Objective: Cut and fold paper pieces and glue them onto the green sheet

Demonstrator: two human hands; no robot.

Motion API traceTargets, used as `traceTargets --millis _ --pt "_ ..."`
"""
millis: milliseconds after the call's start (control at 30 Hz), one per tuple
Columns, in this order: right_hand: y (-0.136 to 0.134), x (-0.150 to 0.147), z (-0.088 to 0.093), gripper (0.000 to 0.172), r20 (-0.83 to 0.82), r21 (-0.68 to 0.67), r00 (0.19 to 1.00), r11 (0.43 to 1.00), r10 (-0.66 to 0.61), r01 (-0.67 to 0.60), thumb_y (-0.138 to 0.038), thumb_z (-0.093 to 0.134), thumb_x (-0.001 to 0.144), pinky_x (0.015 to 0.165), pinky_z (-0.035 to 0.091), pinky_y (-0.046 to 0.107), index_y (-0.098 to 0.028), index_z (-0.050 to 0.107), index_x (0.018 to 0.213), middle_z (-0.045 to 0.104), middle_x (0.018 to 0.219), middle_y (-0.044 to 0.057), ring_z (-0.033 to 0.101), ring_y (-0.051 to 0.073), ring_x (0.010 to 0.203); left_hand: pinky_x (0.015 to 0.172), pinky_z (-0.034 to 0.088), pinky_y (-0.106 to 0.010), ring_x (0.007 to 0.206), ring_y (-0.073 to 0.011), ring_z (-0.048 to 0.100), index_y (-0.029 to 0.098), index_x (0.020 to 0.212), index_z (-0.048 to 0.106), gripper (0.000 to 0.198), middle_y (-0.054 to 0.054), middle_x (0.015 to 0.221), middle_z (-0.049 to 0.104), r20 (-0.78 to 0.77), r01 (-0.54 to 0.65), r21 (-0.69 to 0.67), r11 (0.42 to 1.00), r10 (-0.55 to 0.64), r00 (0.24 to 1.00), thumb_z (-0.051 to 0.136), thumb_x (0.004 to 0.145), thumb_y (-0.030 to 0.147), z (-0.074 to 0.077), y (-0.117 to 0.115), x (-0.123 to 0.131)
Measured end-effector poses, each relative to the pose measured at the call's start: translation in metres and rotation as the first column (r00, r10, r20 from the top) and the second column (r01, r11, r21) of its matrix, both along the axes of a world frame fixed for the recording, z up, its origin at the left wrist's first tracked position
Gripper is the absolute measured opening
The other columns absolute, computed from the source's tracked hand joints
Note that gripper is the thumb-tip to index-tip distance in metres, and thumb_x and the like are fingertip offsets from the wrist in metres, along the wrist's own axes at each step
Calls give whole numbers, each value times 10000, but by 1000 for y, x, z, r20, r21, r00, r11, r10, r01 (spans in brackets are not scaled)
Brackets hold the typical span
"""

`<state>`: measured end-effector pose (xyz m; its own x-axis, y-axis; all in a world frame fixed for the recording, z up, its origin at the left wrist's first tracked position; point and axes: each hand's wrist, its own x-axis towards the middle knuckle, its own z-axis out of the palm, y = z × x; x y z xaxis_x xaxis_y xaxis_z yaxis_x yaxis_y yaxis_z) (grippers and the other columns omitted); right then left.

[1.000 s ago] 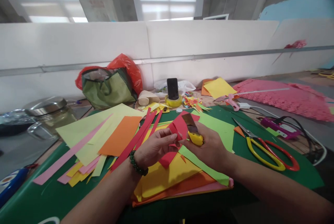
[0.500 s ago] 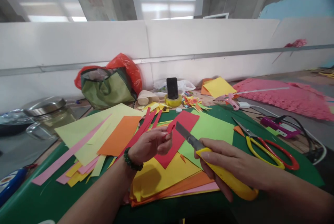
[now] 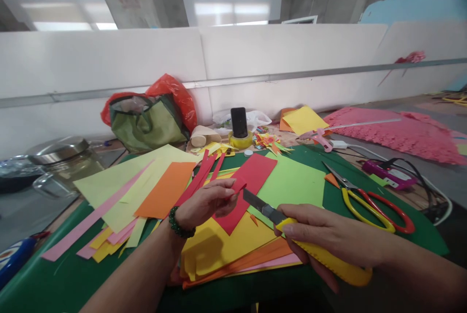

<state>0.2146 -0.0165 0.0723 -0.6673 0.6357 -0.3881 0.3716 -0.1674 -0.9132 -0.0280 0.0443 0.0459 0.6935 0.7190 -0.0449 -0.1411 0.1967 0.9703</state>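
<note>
**Bare blade close to the fingers that pinch the red paper**

The right hand (image 3: 328, 237) is clenched around the yellow utility knife (image 3: 321, 254), and the extended blade (image 3: 260, 204) points toward the left hand (image 3: 207, 201). The left hand pinches a narrow flap on the left edge of the red paper sheet (image 3: 251, 179) between thumb and fingertips. The red sheet lies near the middle of the counter, on the stack of yellow and orange sheets (image 3: 226, 249) above the green cutting mat (image 3: 54, 279).

In my judgement the main danger is a cut. The blade tip is just beside the left thumb, so a small slip or too strong a push can bring it onto the fingers. The sheets are loose and lie one on another. The stack can slide under pressure, and the blade can then mark the sheets below or tear the red paper.

One second ago the two hands are together, the knife stands upright and the red paper is lifted and folded between them. Half a second ago the blade is higher over the red sheet. Now the sheet lies flat, the right hand is nearer to the near edge, and the blade is lower and closer to the left thumb.
</note>
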Motion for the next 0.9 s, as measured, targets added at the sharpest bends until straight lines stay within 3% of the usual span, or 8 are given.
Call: traceTargets --millis 300,500,667,900 --pt "2 0 -3 453 66 68 997 997 -27 22 -644 421 853 432 338 201 -196 402 786 537 670 -55 475 35 352 482 233 -249 477 -68 312 185 628 409 297 58 525 378 -228 -26 198 980 72 971 572 779 381 1 -4 3" --pt "3 -3 -5 425 120 146 992 989 -41 23 -613 383 874 566 429 245 -207 408 750 482 509 -72 511 92 413 483 225 -242 507 -72 290 197 655 375 334 71 566 325 -274 2 235 972 64 960 576 787 429 3 -3 4" --pt "1 -6 -8 350 176 205 983 979 -57 20 -543 345 912 601 454 272 -223 382 776 477 486 -75 556 131 466 496 259 -233 534 -72 287 179 710 448 300 67 608 329 -296 13 288 958 76 952 570 814 433 2 -4 4" --pt "0 -7 -12 320 201 285 978 958 -61 1 -508 298 939 850 441 348 -234 360 785 465 462 -88 547 139 487 539 359 -237 592 -98 361 178 734 532 357 31 661 402 -290 -111 305 946 203 935 567 803 526 -4 -5 3"
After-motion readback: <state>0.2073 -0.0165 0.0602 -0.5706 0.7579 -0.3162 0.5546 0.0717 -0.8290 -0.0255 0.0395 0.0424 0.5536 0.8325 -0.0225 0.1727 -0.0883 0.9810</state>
